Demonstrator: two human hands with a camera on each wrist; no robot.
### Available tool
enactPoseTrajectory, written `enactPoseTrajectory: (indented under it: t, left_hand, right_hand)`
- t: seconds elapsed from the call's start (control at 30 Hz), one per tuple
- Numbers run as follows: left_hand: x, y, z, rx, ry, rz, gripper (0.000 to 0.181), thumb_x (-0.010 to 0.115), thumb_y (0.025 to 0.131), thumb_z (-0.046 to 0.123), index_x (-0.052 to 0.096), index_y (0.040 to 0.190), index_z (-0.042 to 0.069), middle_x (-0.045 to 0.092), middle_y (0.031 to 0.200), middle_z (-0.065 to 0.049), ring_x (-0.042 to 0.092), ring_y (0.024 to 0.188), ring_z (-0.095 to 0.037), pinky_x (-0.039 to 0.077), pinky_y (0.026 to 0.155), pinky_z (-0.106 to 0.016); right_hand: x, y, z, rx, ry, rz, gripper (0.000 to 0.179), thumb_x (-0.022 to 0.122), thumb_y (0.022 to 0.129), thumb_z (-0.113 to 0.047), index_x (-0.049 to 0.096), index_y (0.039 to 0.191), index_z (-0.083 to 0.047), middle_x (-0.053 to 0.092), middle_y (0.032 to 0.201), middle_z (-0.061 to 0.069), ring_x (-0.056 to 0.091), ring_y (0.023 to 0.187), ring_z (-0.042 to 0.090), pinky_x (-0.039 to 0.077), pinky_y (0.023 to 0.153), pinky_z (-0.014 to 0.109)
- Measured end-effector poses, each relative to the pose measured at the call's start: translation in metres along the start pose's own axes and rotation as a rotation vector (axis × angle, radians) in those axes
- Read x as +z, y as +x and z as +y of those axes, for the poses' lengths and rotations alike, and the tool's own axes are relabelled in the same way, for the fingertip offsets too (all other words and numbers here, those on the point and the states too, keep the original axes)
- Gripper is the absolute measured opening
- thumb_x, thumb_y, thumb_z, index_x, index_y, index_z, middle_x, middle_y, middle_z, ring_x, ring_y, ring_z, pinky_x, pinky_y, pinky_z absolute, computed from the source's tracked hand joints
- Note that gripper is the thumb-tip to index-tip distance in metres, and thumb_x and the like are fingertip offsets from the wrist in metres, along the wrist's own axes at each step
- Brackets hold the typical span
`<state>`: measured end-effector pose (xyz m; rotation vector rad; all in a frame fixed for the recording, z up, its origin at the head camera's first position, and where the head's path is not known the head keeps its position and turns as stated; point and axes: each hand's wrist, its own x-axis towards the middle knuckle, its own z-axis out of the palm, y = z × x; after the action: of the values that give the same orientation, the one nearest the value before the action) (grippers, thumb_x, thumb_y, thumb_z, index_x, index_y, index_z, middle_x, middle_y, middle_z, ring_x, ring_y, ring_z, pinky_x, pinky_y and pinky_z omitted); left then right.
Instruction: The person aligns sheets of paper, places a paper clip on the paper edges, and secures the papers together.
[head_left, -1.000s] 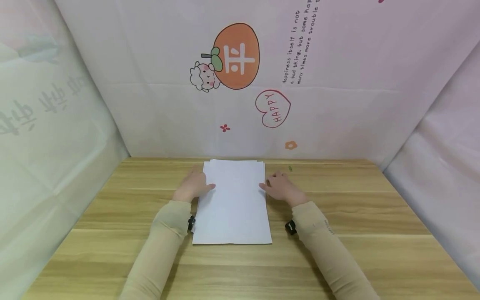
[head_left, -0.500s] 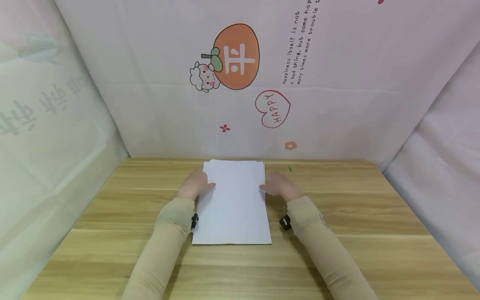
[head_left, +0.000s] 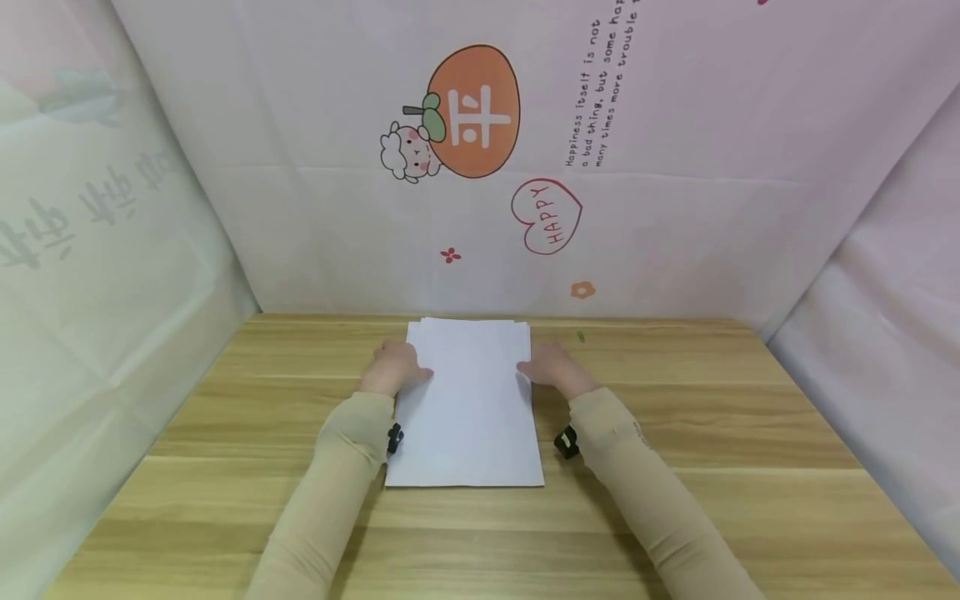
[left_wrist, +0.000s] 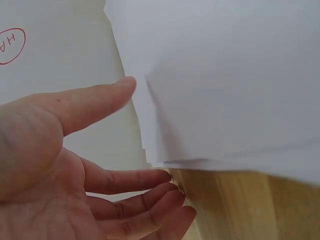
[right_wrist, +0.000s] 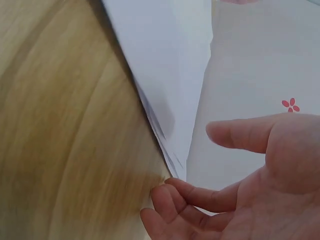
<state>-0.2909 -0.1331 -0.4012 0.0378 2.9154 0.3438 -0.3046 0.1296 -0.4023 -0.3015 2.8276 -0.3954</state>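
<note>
A small stack of white paper sheets (head_left: pixel 465 425) lies lengthwise on the table, its far edges slightly uneven. At its left edge is my left hand (head_left: pixel 396 367), the thumb reaching over the top sheet. Opposite, my right hand (head_left: pixel 551 367) is at the right edge, thumb also over the paper. In the left wrist view the left thumb (left_wrist: pixel 107 100) stands straight and the fingers reach the edge of the sheets (left_wrist: pixel 225 90). The right wrist view shows the right thumb (right_wrist: pixel 235 134) held apart from the bent fingers, whose tips are right at a corner of the paper (right_wrist: pixel 165 75).
The wood-grain table (head_left: pixel 697 433) extends on both sides of the paper. A printed white cloth (head_left: pixel 337 242) hangs behind it and at both sides. A tiny green piece (head_left: pixel 581 337) lies near the back edge, right of the paper. Each wrist carries a black device (head_left: pixel 567 442).
My right hand has shifted slightly inward, and its wrist has moved left. My left wrist has moved a little right toward the paper. The sheets have stayed in place.
</note>
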Motion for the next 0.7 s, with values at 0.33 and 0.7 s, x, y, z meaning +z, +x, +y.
enactPoseTrajectory:
  t: [0.33,0.7]
  left_hand:
    - [-0.0001,0.0011,0.0049,-0.114,-0.134,-0.014,0.057,0.057,0.091,0.046,0.060,0.111,-0.007,0.045,0.114,-0.031,0.047,0.103,-0.039,0.045,0.083,-0.048]
    - [0.0005,0.0052,0.0054,-0.077,-0.130,0.014,0.051,0.056,0.092,0.041,0.063,0.105,-0.007,0.052,0.112,-0.030,0.048,0.103,-0.039,0.042,0.088,-0.048]
  right_hand:
    - [-0.0029,-0.0049,-0.0069,0.068,0.146,-0.072,0.058,0.044,0.096,-0.036,0.045,0.133,0.009,0.052,0.131,0.025,0.053,0.104,0.030,0.044,0.093,0.045]
    - [-0.0035,-0.0015,-0.0090,0.084,0.172,-0.080,0.057,0.043,0.096,-0.034,0.044,0.133,0.010,0.050,0.132,0.025,0.053,0.111,0.032,0.043,0.094,0.043]
